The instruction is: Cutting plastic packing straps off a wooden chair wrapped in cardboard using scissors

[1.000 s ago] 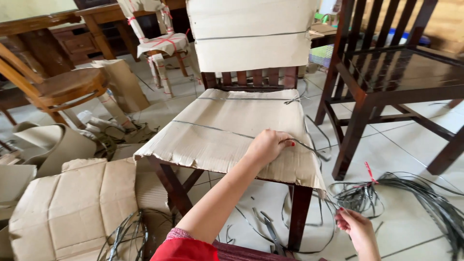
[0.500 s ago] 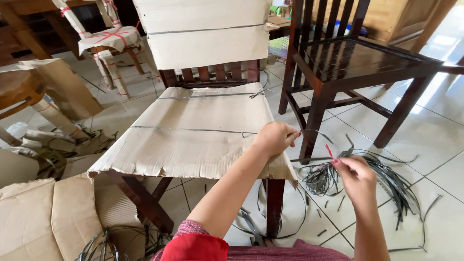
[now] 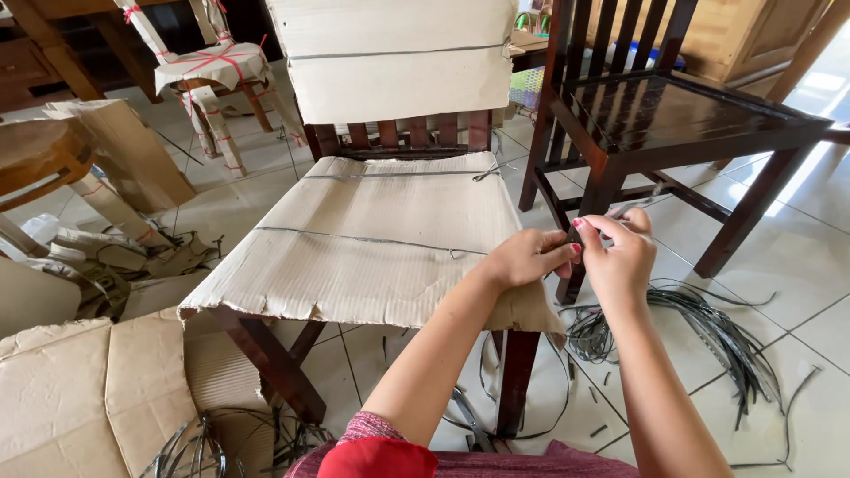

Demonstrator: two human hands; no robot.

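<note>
At the right front corner of the cardboard-wrapped chair, both hands meet on a thin dark strap. Left hand and right hand are closed, pinching its end — likely to keep it tight. More loose straps lie on the tiled floor, beside a bare dark chair.

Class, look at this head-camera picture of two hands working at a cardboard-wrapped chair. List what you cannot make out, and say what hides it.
- Strap end: pinched between left hand and right hand; fingers cover it.
- Seat of the wrapped chair: hidden under cardboard.
- Its back top: cut off by the upper edge.
- Dark chair: back cut off by the upper edge.
- Strap pile: strands too thin and tangled to count.
</note>
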